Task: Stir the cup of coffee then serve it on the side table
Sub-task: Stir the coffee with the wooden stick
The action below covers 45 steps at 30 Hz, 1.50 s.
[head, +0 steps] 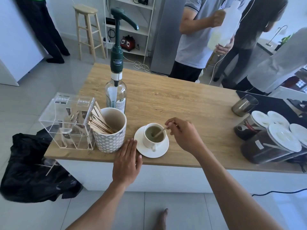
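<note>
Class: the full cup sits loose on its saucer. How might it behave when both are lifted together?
The cup probably slides on the glossy saucer if tilted. It looks nearly full, so the coffee may spill. Both look ceramic, likely fragile.

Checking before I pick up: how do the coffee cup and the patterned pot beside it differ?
The coffee cup is small, plain white, with a handle, on a saucer; the pot is bigger, diamond-patterned, without a visible handle, directly on the counter. The cup holds liquid and one stir stick; the pot holds many. Both are white and upright.
</note>
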Each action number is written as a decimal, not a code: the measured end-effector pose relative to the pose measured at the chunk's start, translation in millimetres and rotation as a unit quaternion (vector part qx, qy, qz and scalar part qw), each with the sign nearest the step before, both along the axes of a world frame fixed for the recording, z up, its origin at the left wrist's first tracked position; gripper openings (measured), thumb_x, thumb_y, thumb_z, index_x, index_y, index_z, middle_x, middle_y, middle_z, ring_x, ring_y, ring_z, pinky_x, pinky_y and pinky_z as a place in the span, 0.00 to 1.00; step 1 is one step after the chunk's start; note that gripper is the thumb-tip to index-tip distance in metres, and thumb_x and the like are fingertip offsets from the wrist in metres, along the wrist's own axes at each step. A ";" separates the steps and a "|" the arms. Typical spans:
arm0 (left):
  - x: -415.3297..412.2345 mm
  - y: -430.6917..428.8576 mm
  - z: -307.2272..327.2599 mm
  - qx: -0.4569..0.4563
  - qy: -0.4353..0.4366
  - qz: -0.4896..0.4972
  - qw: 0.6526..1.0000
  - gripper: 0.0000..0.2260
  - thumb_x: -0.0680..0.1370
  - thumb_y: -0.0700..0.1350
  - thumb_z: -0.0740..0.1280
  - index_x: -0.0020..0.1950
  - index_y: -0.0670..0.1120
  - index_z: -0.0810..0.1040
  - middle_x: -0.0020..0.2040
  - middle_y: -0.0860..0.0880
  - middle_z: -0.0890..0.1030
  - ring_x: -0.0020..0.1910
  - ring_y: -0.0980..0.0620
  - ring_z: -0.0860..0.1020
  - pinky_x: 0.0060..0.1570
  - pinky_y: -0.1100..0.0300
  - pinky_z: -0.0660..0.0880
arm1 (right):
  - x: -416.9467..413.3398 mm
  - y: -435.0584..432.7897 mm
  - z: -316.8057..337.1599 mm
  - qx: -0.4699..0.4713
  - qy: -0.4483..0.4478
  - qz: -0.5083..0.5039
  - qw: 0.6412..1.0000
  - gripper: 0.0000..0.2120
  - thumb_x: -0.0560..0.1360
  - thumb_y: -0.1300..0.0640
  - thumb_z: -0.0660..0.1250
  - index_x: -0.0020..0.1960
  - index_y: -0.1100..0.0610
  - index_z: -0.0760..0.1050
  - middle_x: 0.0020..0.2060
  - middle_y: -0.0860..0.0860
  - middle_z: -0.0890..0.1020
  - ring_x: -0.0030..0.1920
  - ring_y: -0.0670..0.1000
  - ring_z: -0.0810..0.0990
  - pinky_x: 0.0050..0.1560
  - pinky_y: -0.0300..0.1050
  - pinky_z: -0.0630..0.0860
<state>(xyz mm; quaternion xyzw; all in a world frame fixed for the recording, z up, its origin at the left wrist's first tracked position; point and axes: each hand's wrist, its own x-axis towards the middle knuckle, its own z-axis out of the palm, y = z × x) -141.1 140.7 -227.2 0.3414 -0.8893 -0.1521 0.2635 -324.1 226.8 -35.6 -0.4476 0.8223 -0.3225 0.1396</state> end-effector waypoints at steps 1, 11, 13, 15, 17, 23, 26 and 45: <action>0.1 0.5 0.0 -0.001 0.001 -0.001 1.000 0.24 0.78 0.49 0.60 0.73 0.41 0.69 0.72 0.43 0.72 0.73 0.46 0.68 0.70 0.47 0.67 | -0.3 1.0 0.1 0.005 0.004 -0.003 1.000 0.09 0.80 0.58 0.60 0.47 0.51 0.79 0.36 0.45 0.83 0.37 0.51 0.81 0.43 0.51 0.79; 0.4 1.7 2.2 -0.004 0.010 -0.001 1.000 0.24 0.79 0.49 0.59 0.73 0.41 0.69 0.72 0.43 0.72 0.73 0.46 0.68 0.71 0.49 0.65 | 0.5 1.7 -1.2 0.001 0.025 -0.019 1.000 0.09 0.79 0.58 0.61 0.46 0.51 0.79 0.35 0.44 0.82 0.37 0.52 0.79 0.42 0.48 0.75; 0.5 1.4 2.1 -0.004 0.008 0.000 1.000 0.24 0.79 0.49 0.59 0.73 0.41 0.69 0.72 0.43 0.72 0.73 0.46 0.68 0.71 0.49 0.66 | -3.1 1.1 -0.2 -0.012 0.033 -0.032 0.999 0.08 0.80 0.57 0.61 0.49 0.52 0.80 0.36 0.45 0.83 0.37 0.52 0.79 0.42 0.48 0.75; 0.8 0.9 2.1 -0.004 0.006 -0.001 1.000 0.24 0.79 0.49 0.59 0.73 0.41 0.69 0.72 0.43 0.72 0.73 0.46 0.67 0.71 0.49 0.66 | -2.7 -2.2 0.7 -0.013 0.010 -0.014 1.000 0.09 0.80 0.56 0.61 0.50 0.51 0.80 0.38 0.45 0.84 0.39 0.50 0.80 0.43 0.48 0.77; 1.0 0.6 2.2 -0.007 0.005 -0.002 1.000 0.24 0.79 0.49 0.59 0.73 0.41 0.69 0.72 0.43 0.72 0.73 0.46 0.68 0.71 0.49 0.65 | -1.3 -4.0 0.8 0.009 -0.007 0.002 1.000 0.09 0.79 0.56 0.61 0.47 0.50 0.80 0.38 0.44 0.84 0.40 0.51 0.81 0.45 0.49 0.78; 0.0 0.8 1.9 -0.010 0.001 -0.001 1.000 0.24 0.79 0.49 0.59 0.72 0.41 0.70 0.72 0.43 0.72 0.73 0.46 0.68 0.71 0.49 0.65 | -7.6 -3.3 -0.9 -0.005 -0.005 -0.010 1.000 0.09 0.80 0.56 0.61 0.48 0.49 0.79 0.38 0.45 0.83 0.39 0.52 0.80 0.43 0.50 0.77; 0.1 1.2 1.3 -0.009 0.002 0.001 1.000 0.24 0.79 0.49 0.59 0.72 0.41 0.70 0.72 0.43 0.72 0.73 0.46 0.68 0.71 0.49 0.66 | -5.1 -3.4 -0.7 0.015 -0.008 0.010 1.000 0.10 0.79 0.57 0.60 0.46 0.49 0.79 0.38 0.45 0.83 0.38 0.51 0.80 0.42 0.48 0.77; -0.6 1.8 2.6 -0.012 -0.003 0.003 1.000 0.24 0.79 0.49 0.59 0.72 0.41 0.70 0.72 0.44 0.72 0.73 0.46 0.68 0.71 0.50 0.65 | -7.1 -0.5 -2.4 0.012 0.002 0.029 1.000 0.08 0.80 0.56 0.63 0.49 0.52 0.81 0.41 0.44 0.83 0.42 0.47 0.80 0.44 0.41 0.74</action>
